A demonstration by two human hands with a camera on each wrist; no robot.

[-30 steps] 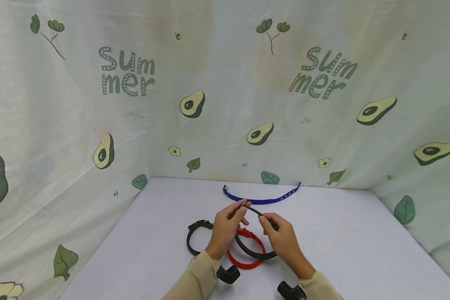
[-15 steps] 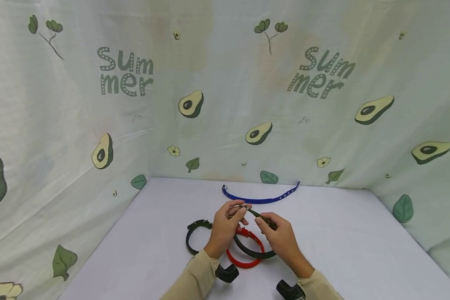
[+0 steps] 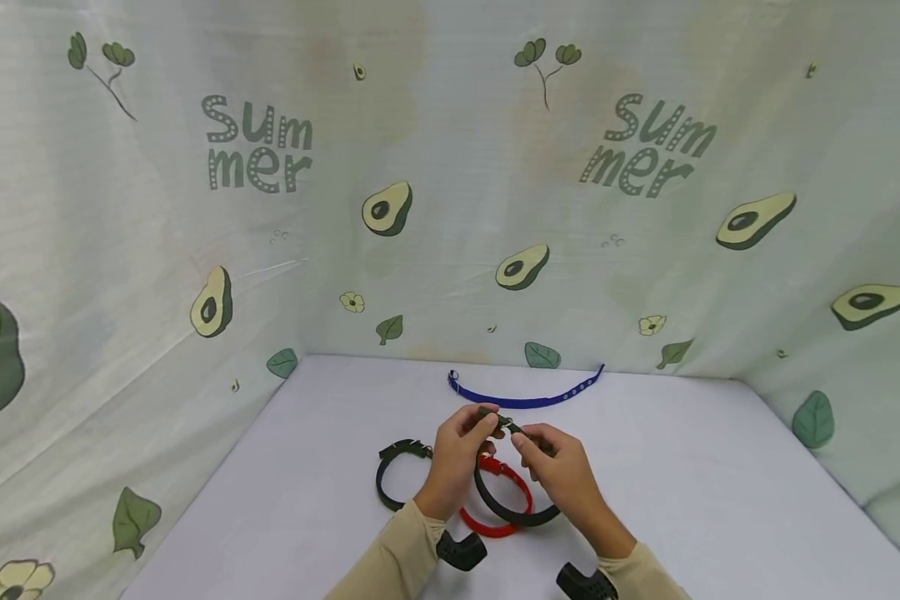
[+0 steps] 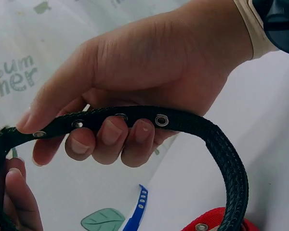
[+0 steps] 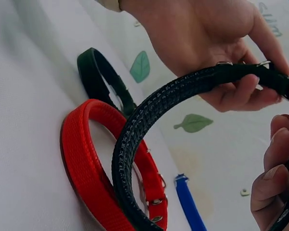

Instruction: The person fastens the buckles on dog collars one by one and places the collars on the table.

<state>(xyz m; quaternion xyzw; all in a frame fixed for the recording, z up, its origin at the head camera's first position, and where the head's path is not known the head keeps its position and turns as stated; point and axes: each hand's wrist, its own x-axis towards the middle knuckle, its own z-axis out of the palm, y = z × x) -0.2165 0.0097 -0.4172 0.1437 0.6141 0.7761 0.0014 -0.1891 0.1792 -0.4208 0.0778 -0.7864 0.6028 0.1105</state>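
A dark green pet collar (image 3: 525, 518), bent into a loop, is held up between both hands. My left hand (image 3: 453, 458) grips its strap, thumb on top and fingers curled beneath, along the stretch with metal eyelets (image 4: 162, 120). Close by, my right hand (image 3: 566, 471) pinches the same collar with thumb and fingers. Metal fittings (image 3: 507, 422) of the collar show between the two sets of fingertips in the head view. The right fingers (image 5: 274, 149) appear at the edge of the right wrist view and partly cover the strap.
A red collar (image 3: 487, 530) stands buckled on the white table (image 3: 682, 467) below the hands, overlapped by the held loop. Left of it sits another dark collar (image 3: 382, 483), also closed. A blue collar (image 3: 525, 403) lies stretched out near the back edge.
The strap between the fingertips has shifted, and its metal fittings now show between the hands. A dark strap part now stands out at the left fingertips. The other collars stay put.
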